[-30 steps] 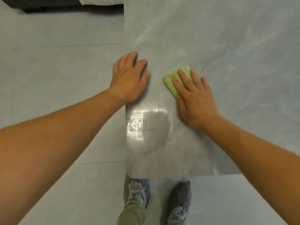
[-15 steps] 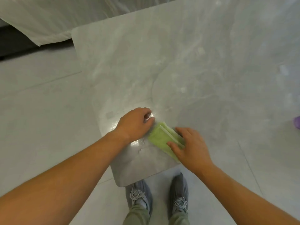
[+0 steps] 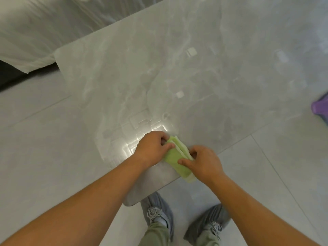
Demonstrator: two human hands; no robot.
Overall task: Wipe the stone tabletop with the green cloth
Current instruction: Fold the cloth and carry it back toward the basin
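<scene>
Now holding the green cloth (image 3: 174,158) with both hands, down at the near edge of the stone tabletop (image 3: 195,77), not far from its rounded near corner. Folded into a long strip, with layers showing along the right side. Running its long way from the table edge up and away, leaning a little to the left at the far end. Poking its near end just over the table edge. Pinching the far end with the left hand (image 3: 152,148), thumb flat on top, fingers curled in at the tip. Gripping the right side with the right hand (image 3: 204,164), thumb pressed on the green, fingers curled in by the folded layers. Bright shine on the stone just beside the left hand. Below the table edge, two grey shoes (image 3: 157,212) and green trouser legs (image 3: 156,233) on pale floor tiles (image 3: 35,139). Far off at the right, a bit of something purple (image 3: 321,108), too cut off to tell what. Up at the top left, a white see-through sheet (image 3: 35,32) by the table's far corner.
</scene>
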